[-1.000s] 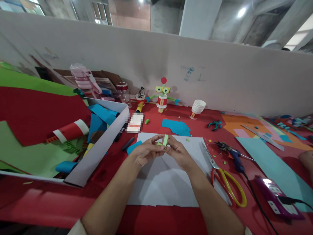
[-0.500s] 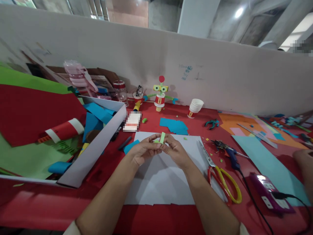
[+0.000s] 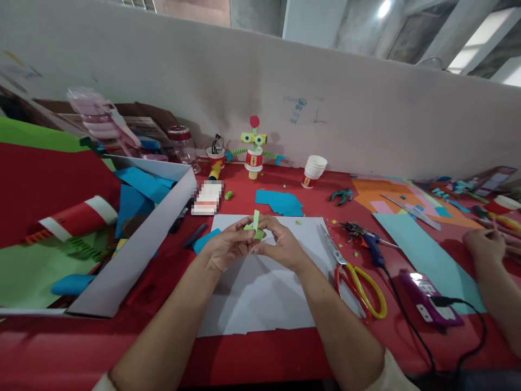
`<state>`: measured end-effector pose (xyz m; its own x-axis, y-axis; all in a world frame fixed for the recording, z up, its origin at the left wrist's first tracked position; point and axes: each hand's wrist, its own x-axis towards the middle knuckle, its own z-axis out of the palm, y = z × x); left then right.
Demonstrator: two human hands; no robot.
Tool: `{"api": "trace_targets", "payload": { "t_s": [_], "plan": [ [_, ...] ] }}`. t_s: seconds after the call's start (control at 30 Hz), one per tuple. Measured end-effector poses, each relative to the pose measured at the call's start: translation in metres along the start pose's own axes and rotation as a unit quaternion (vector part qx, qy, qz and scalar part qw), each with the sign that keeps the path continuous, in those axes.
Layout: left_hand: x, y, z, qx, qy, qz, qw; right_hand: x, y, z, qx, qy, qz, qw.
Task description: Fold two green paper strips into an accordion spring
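Observation:
Between my two hands, above a white sheet (image 3: pixel 260 293), is a light green paper strip (image 3: pixel 256 219) folded at its lower part, with one end standing up. My left hand (image 3: pixel 232 241) pinches the fold from the left. From the right, my right hand (image 3: pixel 279 241) closes around the same strip, its thumb below and fingers curled behind. A blue paper piece (image 3: pixel 207 240) lies beside my left wrist. Right of my right hand rest scissors (image 3: pixel 352 282) with one red and one yellow handle.
A paper-cup robot figure (image 3: pixel 254 158) stands near the wall, with stacked cups (image 3: pixel 314 171) to its right. An open white box (image 3: pixel 138 250) of craft pieces is at left. At right lie a glue gun (image 3: pixel 372 247), a purple device (image 3: pixel 429 298) with a cord, and another person's hand (image 3: pixel 484 245).
The view has shifted right, so things sit further left. More of the folded green strip shows between my fingers, and my right hand's grip has opened a little. More of the other person's hand shows.

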<state>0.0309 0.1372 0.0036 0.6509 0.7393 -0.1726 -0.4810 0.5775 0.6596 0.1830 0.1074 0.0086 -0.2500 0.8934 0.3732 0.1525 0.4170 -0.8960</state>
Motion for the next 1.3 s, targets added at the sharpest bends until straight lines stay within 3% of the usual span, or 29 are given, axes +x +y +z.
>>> {"api": "trace_targets", "payload": {
  "t_s": [0.17,0.27,0.4,0.83,0.97,1.1,1.3],
  "plan": [
    [0.003,-0.002,-0.002,-0.02,0.005,0.009,1.0,-0.001,-0.004,0.004,-0.095,0.114,-0.06,0.987],
    [0.004,-0.003,-0.002,-0.026,0.02,0.008,0.999,-0.004,-0.003,0.005,-0.17,0.132,-0.102,0.971],
    [0.004,-0.002,0.0,-0.025,0.038,0.004,0.999,-0.005,0.001,0.006,-0.19,0.151,-0.112,0.964],
    [0.007,-0.006,-0.002,-0.006,0.082,0.037,0.996,-0.002,0.005,0.008,-0.16,0.172,-0.047,0.971],
    [0.008,-0.007,-0.001,0.03,0.134,0.092,0.986,-0.002,0.012,0.008,-0.096,0.156,0.015,0.983],
    [0.008,-0.007,0.0,0.072,0.144,0.135,0.978,-0.001,0.017,0.008,0.026,0.106,0.079,0.991],
    [0.006,-0.006,0.0,0.098,0.153,0.139,0.974,0.001,0.019,0.01,0.087,0.11,0.123,0.982]
  ]
}}
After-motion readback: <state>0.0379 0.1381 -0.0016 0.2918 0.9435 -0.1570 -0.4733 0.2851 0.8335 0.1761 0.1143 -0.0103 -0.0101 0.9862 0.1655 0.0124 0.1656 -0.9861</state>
